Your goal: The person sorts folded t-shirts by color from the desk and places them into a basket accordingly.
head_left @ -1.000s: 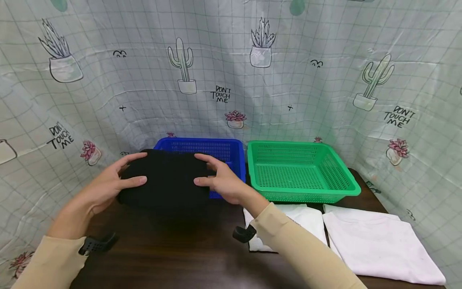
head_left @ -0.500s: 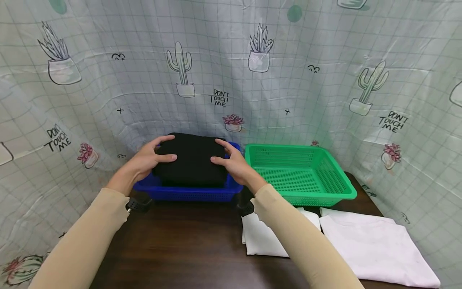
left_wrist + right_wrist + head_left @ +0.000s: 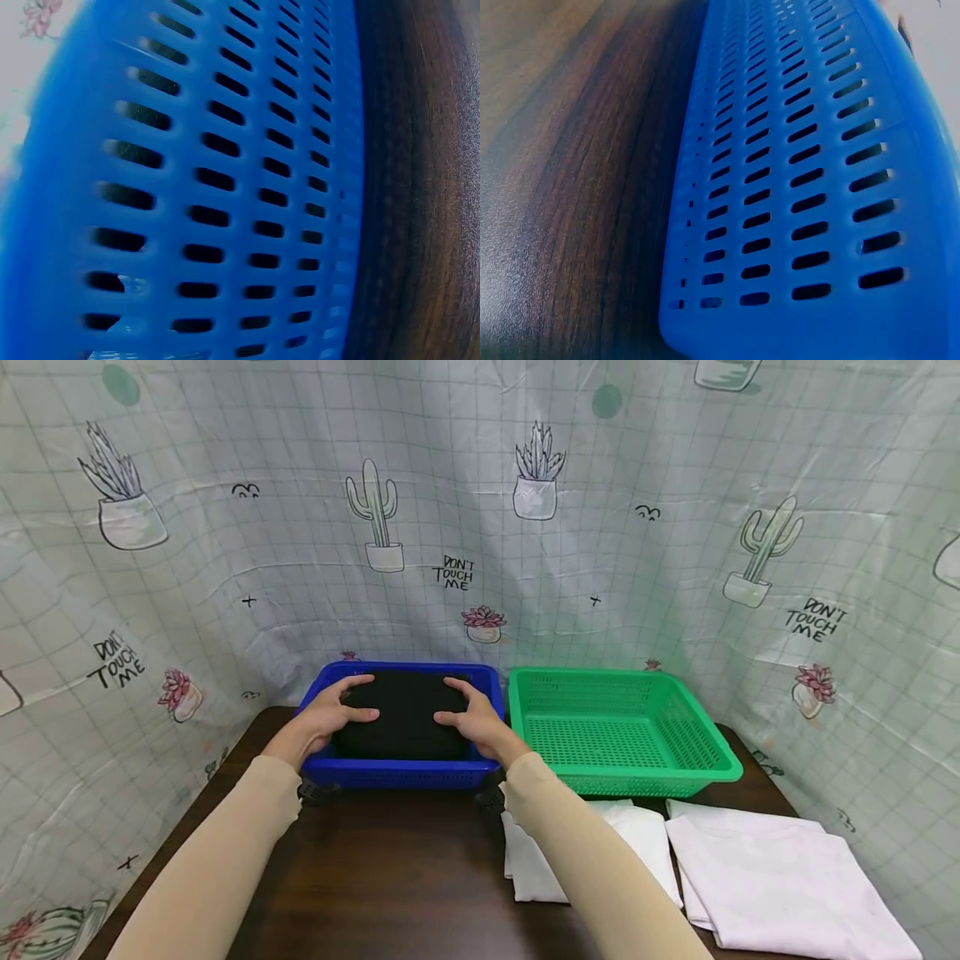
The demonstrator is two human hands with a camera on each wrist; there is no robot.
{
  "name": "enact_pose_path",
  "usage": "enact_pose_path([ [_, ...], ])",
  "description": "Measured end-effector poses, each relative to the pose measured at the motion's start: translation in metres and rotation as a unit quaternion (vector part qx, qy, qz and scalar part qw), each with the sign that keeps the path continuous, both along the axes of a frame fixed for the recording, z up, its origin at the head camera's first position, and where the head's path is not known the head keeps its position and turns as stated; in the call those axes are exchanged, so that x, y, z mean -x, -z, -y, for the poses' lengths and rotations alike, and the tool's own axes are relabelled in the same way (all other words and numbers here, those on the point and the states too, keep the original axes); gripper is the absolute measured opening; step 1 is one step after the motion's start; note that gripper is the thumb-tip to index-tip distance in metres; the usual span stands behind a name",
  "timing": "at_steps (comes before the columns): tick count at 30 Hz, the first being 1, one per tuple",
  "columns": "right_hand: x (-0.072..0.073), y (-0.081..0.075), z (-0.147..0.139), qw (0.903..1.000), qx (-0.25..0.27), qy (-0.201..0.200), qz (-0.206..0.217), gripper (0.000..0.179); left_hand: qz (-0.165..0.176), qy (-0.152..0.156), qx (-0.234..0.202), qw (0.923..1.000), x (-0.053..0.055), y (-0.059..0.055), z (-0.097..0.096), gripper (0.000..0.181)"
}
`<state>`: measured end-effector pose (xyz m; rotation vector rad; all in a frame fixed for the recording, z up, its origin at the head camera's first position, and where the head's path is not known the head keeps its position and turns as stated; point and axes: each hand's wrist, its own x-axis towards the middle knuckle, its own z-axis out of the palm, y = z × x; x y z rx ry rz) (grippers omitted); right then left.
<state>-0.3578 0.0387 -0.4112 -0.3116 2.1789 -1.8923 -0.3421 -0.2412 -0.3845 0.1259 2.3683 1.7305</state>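
A folded black cloth (image 3: pixel 405 718) lies inside the blue plastic basket (image 3: pixel 397 772) at the back of the table. My left hand (image 3: pixel 324 717) holds its left side, with the thumb over the top. On the opposite side my right hand (image 3: pixel 482 723) grips it the same way. Both hands reach in over the front rim, and their lower fingers are hidden by the cloth and the basket. Each wrist view shows only the slotted front wall, the blue basket (image 3: pixel 232 180) in the left one and the same basket (image 3: pixel 802 180) in the right.
To the right of the blue basket stands a green plastic basket (image 3: pixel 630 783) with nothing in it. Folded white cloth (image 3: pixel 637 843) and a folded pale pink shirt (image 3: pixel 787 885) lie in front of it on the dark wooden table (image 3: pixel 397 877). A printed curtain (image 3: pixel 300 527) hangs behind.
Both hands have carried the black cloth forward and to the right, from in front of the blue basket to over it, then lowered it inside.
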Motion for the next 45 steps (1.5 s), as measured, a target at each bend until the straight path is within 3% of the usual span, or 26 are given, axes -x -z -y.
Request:
enact_pose_path([
  [7, 0.002, 0.005, 0.007, 0.9982, -0.06, 0.005, 0.005, 0.072, 0.023, -0.017, 0.01, 0.9995, 0.001, 0.014, -0.001, 0.08],
  [17, 0.003, 0.011, 0.015, 0.9921, -0.125, -0.009, 0.012, 0.073, 0.056, -0.026, 0.041, 0.9972, 0.005, 0.022, 0.002, 0.079],
  [32, 0.001, 0.014, 0.019, 0.9656, -0.259, -0.021, -0.006, 0.07, 0.084, -0.013, 0.089, 0.9923, 0.006, 0.025, 0.006, 0.076],
  [41, 0.0, 0.012, 0.018, 0.9604, -0.278, -0.02, -0.009, 0.07, 0.087, -0.005, 0.096, 0.9916, 0.004, 0.02, 0.002, 0.076],
  [45, -0.001, 0.012, 0.019, 0.9683, -0.249, -0.017, 0.002, 0.069, 0.092, -0.005, 0.094, 0.9913, 0.002, 0.02, 0.003, 0.077],
])
